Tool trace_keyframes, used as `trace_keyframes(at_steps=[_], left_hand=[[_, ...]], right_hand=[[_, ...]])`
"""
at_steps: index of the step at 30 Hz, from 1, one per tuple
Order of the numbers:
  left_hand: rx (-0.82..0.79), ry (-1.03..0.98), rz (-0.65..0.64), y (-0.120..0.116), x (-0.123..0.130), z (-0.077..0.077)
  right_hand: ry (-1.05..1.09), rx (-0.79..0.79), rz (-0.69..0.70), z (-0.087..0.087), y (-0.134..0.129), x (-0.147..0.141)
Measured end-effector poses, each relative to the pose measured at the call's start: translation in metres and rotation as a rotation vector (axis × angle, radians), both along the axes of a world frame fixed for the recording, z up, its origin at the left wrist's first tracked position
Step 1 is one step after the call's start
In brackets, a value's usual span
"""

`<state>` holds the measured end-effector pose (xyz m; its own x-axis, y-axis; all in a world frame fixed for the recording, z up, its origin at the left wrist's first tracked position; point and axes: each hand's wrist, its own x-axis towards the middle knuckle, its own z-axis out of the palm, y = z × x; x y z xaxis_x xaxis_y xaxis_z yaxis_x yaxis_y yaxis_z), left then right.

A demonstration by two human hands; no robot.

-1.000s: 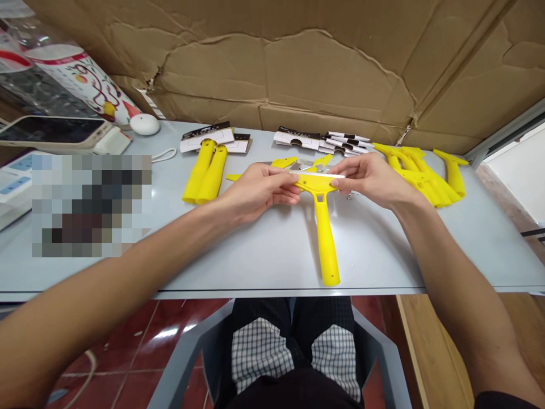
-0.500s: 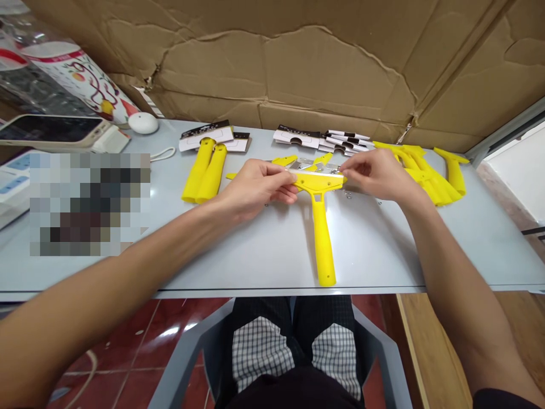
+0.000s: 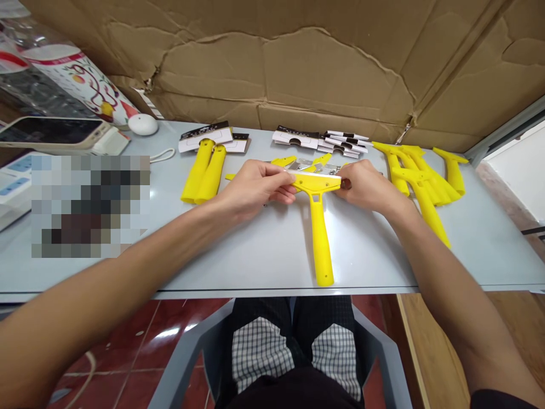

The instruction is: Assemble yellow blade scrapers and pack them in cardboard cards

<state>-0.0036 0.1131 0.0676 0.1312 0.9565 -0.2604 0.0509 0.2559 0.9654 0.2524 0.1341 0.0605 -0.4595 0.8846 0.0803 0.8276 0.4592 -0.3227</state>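
My left hand [image 3: 264, 186] is closed, thumb on top, around the left end of a yellow scraper [image 3: 322, 227]. The scraper's handle points toward me, and a pale metal strip runs along the far edge of its wide head. At the other end of the head, my right hand [image 3: 361, 184] has its fingers curled in; their tips are partly hidden behind the head, and I cannot make out what they hold. Just beyond the scraper, metal blade pieces [image 3: 301, 164] and yellow plastic parts [image 3: 284, 161] lie on the table.
Several yellow scrapers [image 3: 428, 200] lie to the right. Two yellow handles [image 3: 205, 173] rest at the left beside folded cards [image 3: 208, 135]; more cards [image 3: 297, 137] lie at the back. A cardboard wall [image 3: 264, 62] closes the far side. A phone [image 3: 51, 129] lies far left.
My right hand has shifted left and its fingers have curled in behind the scraper's right end. Its forearm now uncovers another scraper at the right. My left hand keeps its hold.
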Motion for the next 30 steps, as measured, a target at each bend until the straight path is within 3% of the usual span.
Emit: trace_keyframes(at_steps=[30], left_hand=[[-0.038,0.045,0.004,-0.001,0.002,0.000]], right_hand=[[-0.091,-0.137,0.000,0.008,-0.001,0.010]])
